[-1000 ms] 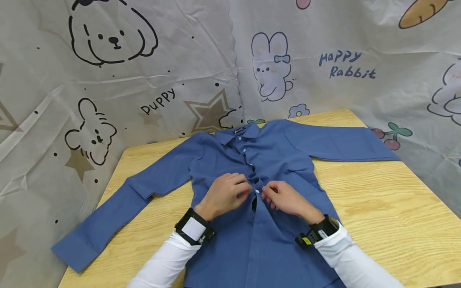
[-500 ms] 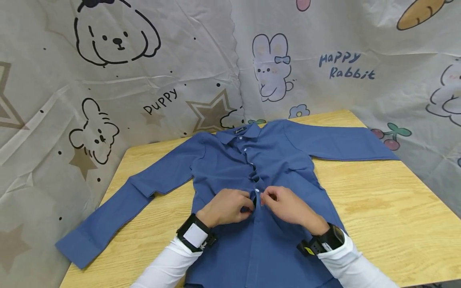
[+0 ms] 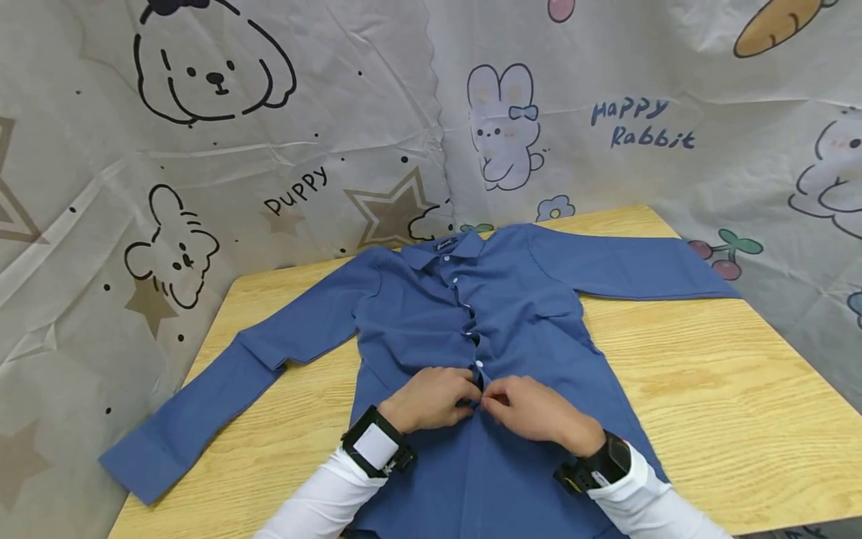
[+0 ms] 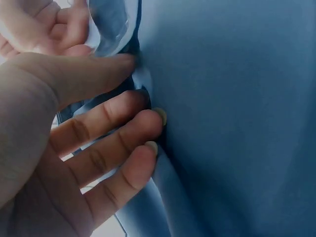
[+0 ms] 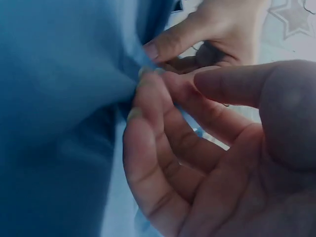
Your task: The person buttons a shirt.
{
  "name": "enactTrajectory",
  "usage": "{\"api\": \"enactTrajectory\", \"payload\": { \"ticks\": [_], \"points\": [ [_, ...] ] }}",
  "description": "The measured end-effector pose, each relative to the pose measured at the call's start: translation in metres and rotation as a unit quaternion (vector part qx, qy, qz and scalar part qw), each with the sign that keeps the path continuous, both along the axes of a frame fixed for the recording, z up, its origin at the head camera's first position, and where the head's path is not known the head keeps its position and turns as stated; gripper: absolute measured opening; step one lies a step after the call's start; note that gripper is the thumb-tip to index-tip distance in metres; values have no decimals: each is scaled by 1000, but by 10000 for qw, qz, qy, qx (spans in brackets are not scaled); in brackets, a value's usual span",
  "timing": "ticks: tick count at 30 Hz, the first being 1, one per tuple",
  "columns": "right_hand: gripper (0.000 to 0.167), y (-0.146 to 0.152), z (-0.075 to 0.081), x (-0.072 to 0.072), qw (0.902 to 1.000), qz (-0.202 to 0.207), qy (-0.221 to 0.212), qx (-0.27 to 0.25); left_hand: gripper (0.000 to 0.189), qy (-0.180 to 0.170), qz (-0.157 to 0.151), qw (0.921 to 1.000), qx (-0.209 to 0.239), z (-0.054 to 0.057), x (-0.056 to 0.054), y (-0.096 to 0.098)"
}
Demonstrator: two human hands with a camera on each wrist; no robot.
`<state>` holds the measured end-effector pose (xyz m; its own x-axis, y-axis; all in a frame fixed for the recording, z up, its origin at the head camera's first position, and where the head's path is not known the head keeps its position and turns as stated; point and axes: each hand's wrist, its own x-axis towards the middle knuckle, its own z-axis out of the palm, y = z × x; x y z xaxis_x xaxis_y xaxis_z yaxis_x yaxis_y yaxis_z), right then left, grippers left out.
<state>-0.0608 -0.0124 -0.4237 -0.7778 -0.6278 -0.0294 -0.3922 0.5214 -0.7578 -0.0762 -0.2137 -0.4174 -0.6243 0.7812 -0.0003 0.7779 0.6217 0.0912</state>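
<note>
A blue long-sleeved shirt [image 3: 411, 322] lies front up with its sleeves spread. My left hand [image 3: 432, 398] pinches the front placket's edge between thumb and index finger; the left wrist view shows the other fingers [image 4: 118, 153] against the cloth. Opposite it, nearly touching, my right hand [image 3: 539, 410] pinches the placket too, its fingertips [image 5: 143, 94] at the fabric fold in the right wrist view. Just above both hands a white button [image 3: 480, 364] shows beside a gap in the front. Whatever lies between the fingertips is hidden.
Under the shirt is a light wooden table [image 3: 714, 404]. A pale printed cloth [image 3: 377, 90] with cartoon animals hangs behind it and at the sides. The left sleeve [image 3: 195, 404] reaches toward the table's left edge; the right sleeve [image 3: 646, 268] crosses toward the right.
Both hands have moved down along the placket toward the hem, first the left, then the right, and come together. The button that was between them is now uncovered above.
</note>
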Motion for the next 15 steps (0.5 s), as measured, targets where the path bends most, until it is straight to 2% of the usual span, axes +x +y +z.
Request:
{"api": "enactTrajectory", "payload": {
  "ticks": [5,10,15],
  "points": [
    [10,-9,-10,8,9951,-475,518,692,12,-320,121,9991,265,-3,0,-1],
    [29,-18,-14,14,9827,-789,968,1368,12,-348,153,9984,429,-6,-1,1],
    [27,-26,-14,17,9753,-858,1102,1710,12,-615,185,9959,631,-7,-3,2]
  ]
}}
